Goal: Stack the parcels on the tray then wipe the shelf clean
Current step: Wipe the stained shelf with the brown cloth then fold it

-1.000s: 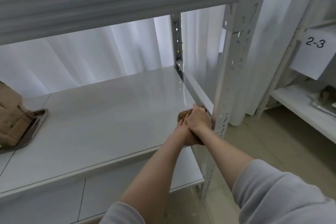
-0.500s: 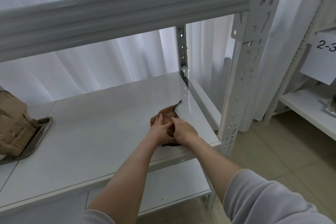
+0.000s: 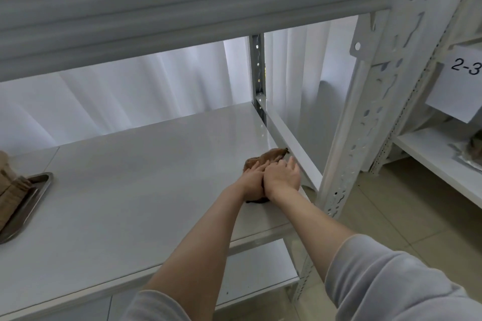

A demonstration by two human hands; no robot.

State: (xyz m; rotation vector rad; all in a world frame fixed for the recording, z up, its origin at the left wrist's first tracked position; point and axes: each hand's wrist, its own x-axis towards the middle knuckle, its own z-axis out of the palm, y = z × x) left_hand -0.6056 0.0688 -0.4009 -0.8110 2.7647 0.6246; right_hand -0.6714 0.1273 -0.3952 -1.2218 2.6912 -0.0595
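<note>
A brown cloth (image 3: pixel 266 158) lies on the white shelf (image 3: pixel 146 180) near its right end. My left hand (image 3: pixel 251 181) presses flat on the cloth. My right hand (image 3: pixel 283 177) lies partly over the left and on the cloth too, fingers spread toward the side rail. Most of the cloth is hidden beneath both hands. At the far left a metal tray (image 3: pixel 36 191) sits on the shelf with brown paper parcels (image 3: pixel 9 190) stacked on it, cut off by the frame edge.
A white upright post (image 3: pixel 365 117) and a side rail (image 3: pixel 289 143) bound the shelf on the right. A thick beam (image 3: pixel 182 8) runs overhead. A lower shelf (image 3: pixel 258 276) shows below. A neighbouring rack (image 3: pixel 438 159) with a "2-3" label (image 3: pixel 464 81) stands right.
Both hands and the cloth slid from the front right corner left onto the shelf, then back right and deeper toward the side rail.
</note>
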